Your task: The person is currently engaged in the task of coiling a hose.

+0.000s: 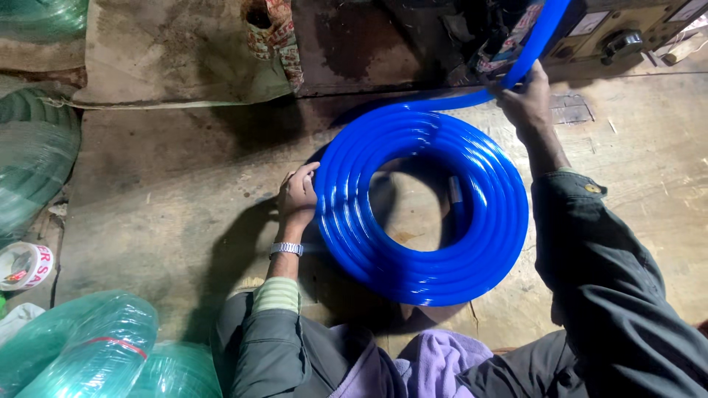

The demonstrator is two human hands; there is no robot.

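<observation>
Closest to me, 2 wrapped bundles of green hose are lying at the person's left, and a lilac cloth is sitting in the lap. A roll of tape is resting beside the bundles.

Just beyond the knees, the blue hose coil is lying flat on the worn floor. The left hand, with a metal watch on its wrist, is pressing against the coil's outer edge, fingers curled around the outermost turns and steadying them.

Further out, the right hand is closed around the loose run of hose, gripping it fully where it is leaving the coil and rising toward a dark machine at the far edge.

Judging by the thick ring of many stacked turns, most of the winding is looking done. What is left seems to be the free length running up out of sight; how much remains there I cannot tell. A sack is lying at the back.
</observation>
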